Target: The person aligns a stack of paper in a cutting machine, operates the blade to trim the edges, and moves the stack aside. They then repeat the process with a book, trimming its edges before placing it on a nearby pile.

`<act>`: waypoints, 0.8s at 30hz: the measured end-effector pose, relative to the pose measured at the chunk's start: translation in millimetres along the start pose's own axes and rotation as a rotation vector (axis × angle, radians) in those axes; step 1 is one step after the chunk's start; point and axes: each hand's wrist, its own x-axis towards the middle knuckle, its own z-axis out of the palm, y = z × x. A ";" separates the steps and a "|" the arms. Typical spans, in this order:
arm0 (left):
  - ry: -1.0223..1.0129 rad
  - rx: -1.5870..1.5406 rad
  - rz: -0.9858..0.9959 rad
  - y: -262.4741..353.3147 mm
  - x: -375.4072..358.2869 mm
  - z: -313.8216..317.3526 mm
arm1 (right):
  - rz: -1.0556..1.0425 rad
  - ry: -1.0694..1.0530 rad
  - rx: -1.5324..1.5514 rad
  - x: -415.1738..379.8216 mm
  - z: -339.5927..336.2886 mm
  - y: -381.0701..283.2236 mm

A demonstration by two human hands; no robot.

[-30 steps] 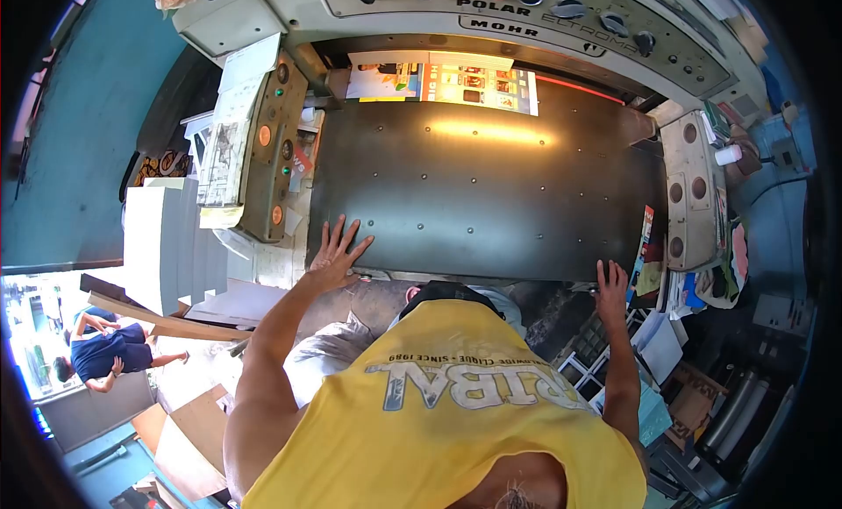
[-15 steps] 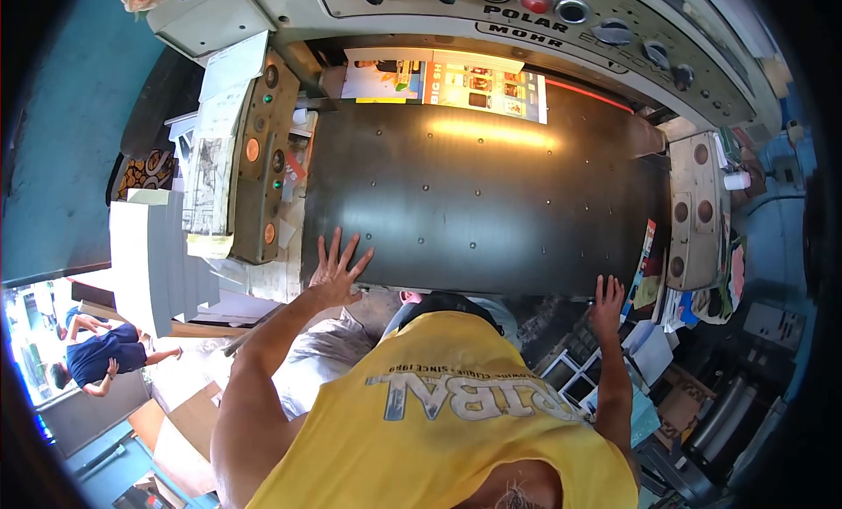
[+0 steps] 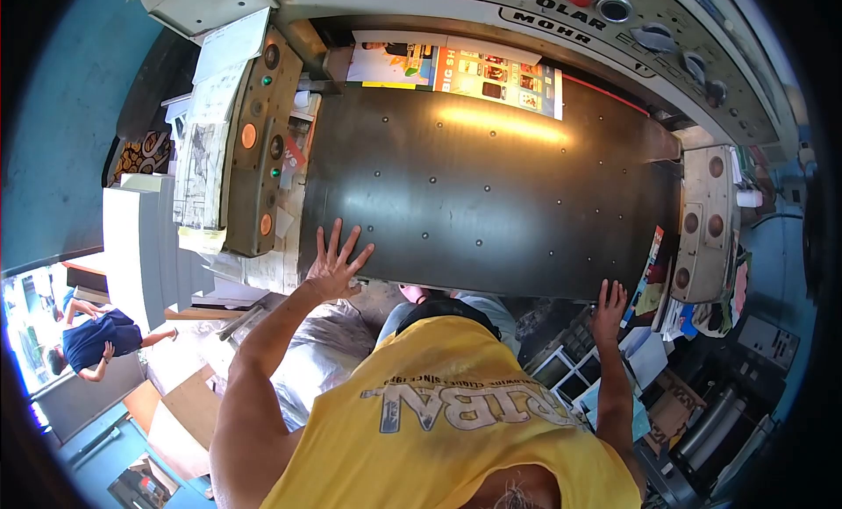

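My left hand (image 3: 333, 269) lies with its fingers spread on the near left corner of the dark metal table (image 3: 474, 193) of the cutting machine. At the near right edge of that table rests my right hand (image 3: 608, 311), its fingers extended and holding nothing. Printed sheets (image 3: 498, 78) with pictures lie at the far end, partly under the machine's front beam. A narrow printed strip (image 3: 645, 277) is at the table's right edge, just beyond my right hand.
Control boxes flank the table at left (image 3: 259, 149) and right (image 3: 704, 224). White paper stacks (image 3: 140, 246) stand at far left. Another person (image 3: 96, 338) is in the left background. A machine with rollers (image 3: 712, 430) is at lower right.
The view has shifted and tilted slightly, so the machine's front panel sits higher and further right. Both hands keep their places on the table edge.
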 end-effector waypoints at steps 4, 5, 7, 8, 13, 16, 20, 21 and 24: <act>-0.019 0.020 -0.008 1.3 0.4 -4.2 | 0.008 -0.005 0.013 0.4 -4.3 -3.6; -0.029 0.022 -0.010 1.4 0.4 -4.6 | 0.009 -0.007 0.010 0.4 -4.8 -4.2; -0.045 0.021 -0.013 2.8 -0.9 -5.4 | 0.010 -0.010 -0.001 -2.7 -2.4 -3.3; -0.049 0.019 -0.015 3.2 -1.0 -6.0 | 0.010 -0.010 -0.008 -2.8 -0.7 -3.0; -0.045 0.043 -0.017 4.3 -0.3 -8.7 | 0.010 -0.001 -0.023 -4.3 -2.8 -4.6; -0.034 0.060 -0.017 4.6 -1.0 -11.3 | 0.022 -0.009 -0.014 -2.9 -8.0 -9.3; -0.005 0.077 -0.013 5.6 -3.3 -9.9 | 0.030 0.001 -0.007 -6.5 -11.8 -12.2; 0.008 0.081 -0.012 4.7 -4.0 -9.6 | 0.028 0.016 -0.014 -5.7 -12.6 -13.9; 0.038 0.078 -0.021 6.6 -6.9 -8.8 | 0.058 -0.039 -0.047 -8.1 -13.7 -15.3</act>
